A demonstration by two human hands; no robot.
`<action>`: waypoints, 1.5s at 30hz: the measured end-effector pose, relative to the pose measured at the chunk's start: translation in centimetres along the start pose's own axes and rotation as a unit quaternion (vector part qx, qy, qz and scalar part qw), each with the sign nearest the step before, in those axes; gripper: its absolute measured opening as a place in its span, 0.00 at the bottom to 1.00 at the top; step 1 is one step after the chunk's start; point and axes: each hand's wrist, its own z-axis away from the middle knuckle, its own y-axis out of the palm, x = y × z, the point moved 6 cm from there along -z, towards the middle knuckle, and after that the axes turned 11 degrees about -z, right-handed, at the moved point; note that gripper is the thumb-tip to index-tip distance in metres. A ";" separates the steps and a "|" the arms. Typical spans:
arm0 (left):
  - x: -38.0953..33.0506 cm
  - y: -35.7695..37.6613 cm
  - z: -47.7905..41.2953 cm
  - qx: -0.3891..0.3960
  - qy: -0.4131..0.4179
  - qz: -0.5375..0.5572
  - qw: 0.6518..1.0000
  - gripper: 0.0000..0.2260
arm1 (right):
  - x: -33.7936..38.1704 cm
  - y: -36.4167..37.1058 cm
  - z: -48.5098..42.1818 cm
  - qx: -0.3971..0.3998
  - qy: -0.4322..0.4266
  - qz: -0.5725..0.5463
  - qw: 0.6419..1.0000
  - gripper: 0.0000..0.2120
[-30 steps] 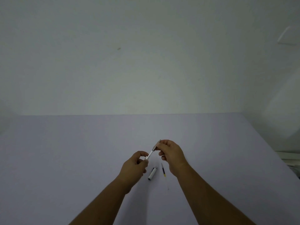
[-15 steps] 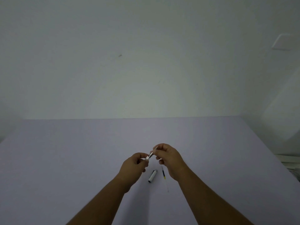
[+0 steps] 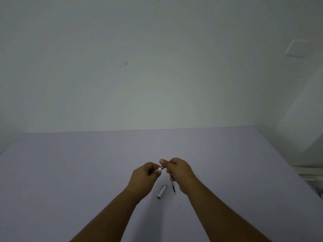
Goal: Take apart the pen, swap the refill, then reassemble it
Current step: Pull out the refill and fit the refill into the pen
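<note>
Hands: two, left hand (image 3: 146, 177) and right hand (image 3: 180, 170) both pinching one pen body (image 3: 160, 169)
Caps: one cap (image 3: 162, 191) on table (image 3: 70, 172)
Refills: one loose refill (image 3: 174, 193)

In front of me the surface (image 3: 87, 172) is flat, plain and pale lavender, and it runs back to a light wall, where its far edge makes a straight line. On the right its edge slants toward me. Two things lie directly on it, close to me and near the middle. One is a white pen cap (image 3: 162, 191), lying on its side with its dark open end toward me. Just to the right of it, not touching, lies a thin refill (image 3: 174, 193), dark along its upper stretch, with a yellow band and a pale, fine lower length pointing toward me.
</note>
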 end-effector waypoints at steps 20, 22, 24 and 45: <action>-0.2 0.1 1.0 -0.008 -0.001 -0.027 1.000 0.03 | -0.4 0.2 1.3 0.023 0.021 -0.034 0.999 0.10; -0.1 -0.1 0.9 -0.014 -0.004 -0.029 0.999 0.04 | -0.3 0.2 1.4 0.046 0.005 -0.081 0.996 0.04; -0.3 -0.1 0.8 -0.013 0.009 -0.049 0.999 0.03 | -0.1 0.0 1.4 0.027 0.007 -0.054 0.998 0.06; -2.3 -0.5 0.7 -0.026 0.035 -0.085 0.995 0.03 | 0.3 -0.7 1.6 0.034 0.006 -0.090 0.995 0.03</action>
